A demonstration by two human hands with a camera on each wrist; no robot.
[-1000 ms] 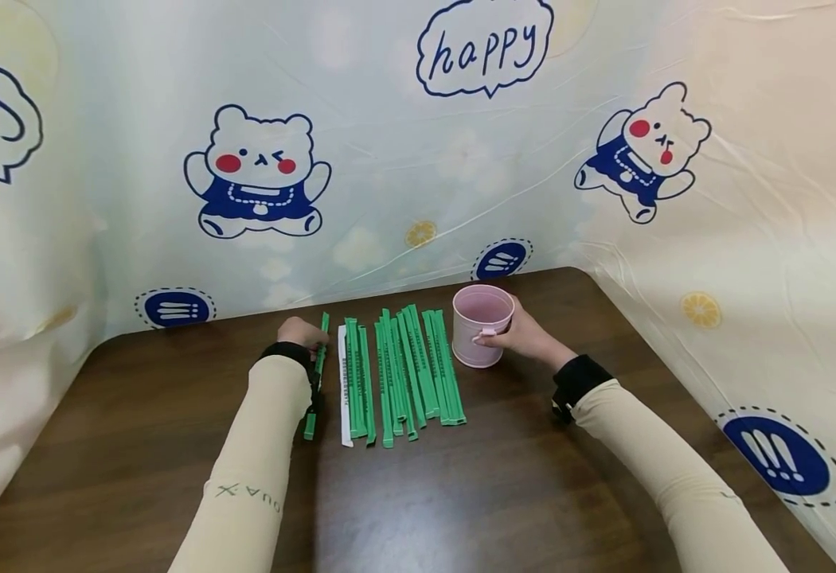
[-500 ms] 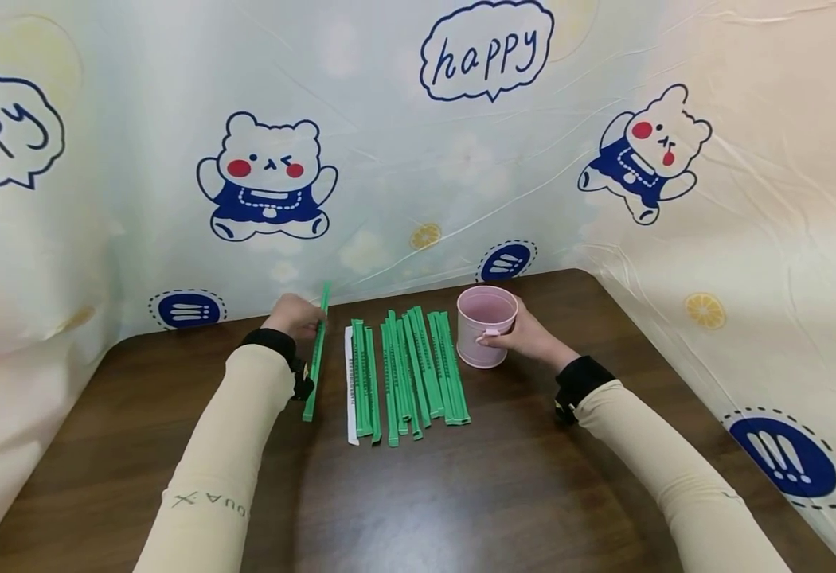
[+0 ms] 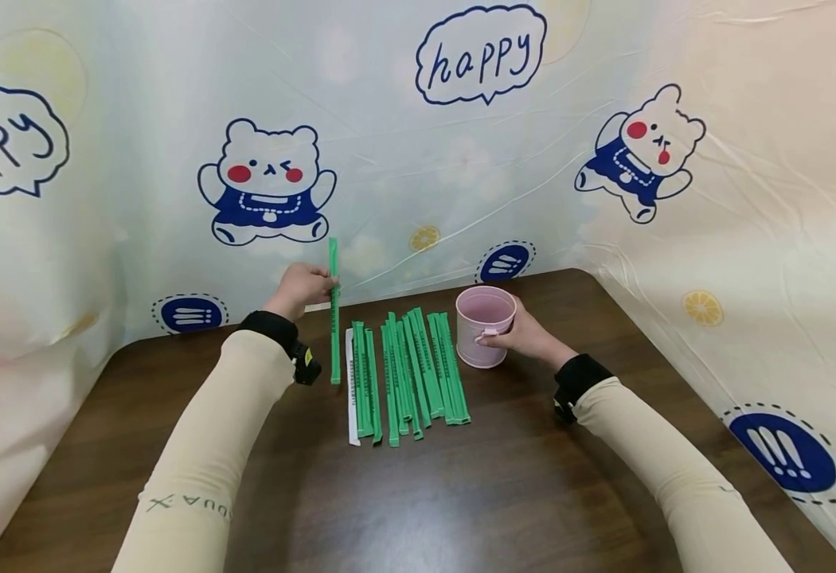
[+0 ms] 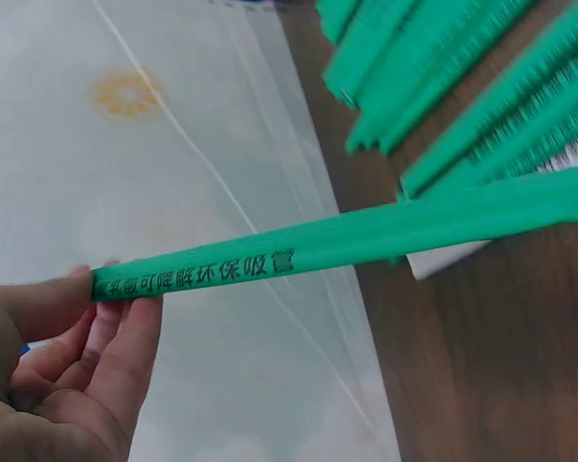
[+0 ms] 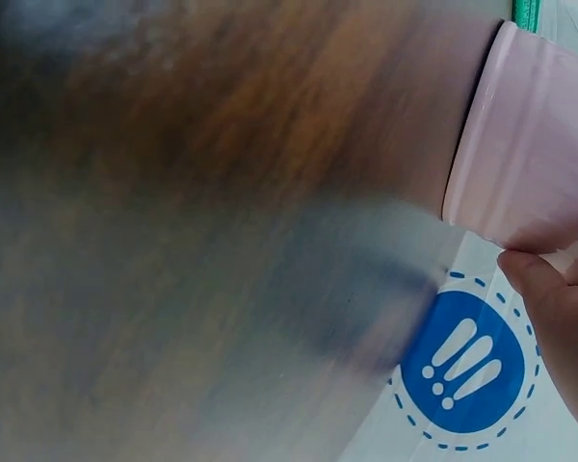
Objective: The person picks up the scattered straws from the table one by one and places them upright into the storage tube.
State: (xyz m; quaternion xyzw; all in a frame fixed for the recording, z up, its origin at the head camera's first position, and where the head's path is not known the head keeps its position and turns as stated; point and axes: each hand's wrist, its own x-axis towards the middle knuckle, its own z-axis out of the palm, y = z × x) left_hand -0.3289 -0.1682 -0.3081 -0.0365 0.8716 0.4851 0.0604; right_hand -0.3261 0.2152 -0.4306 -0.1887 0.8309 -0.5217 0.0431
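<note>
Left hand [image 3: 303, 288]: left of the head view's centre; we see it pinch one green straw [image 3: 335, 338] above its middle, long axis near upright.
Pink bucket [image 3: 470, 340]: right of centre, beyond the row of straws [image 3: 428, 366]; the right hand [image 3: 529, 336] grips it and is nearer.
Hidden: bucket conceals part of that hand from us; right wrist view's edge crops both.

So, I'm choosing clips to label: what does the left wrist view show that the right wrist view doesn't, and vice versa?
Only left wrist: the left grip pinching a green straw, and part of a white straw.
Only right wrist: the right grip on a pink bucket, and three exclamation marks.
Both: the brown table and pale sheet; also something green, just a sliver in the right view.
</note>
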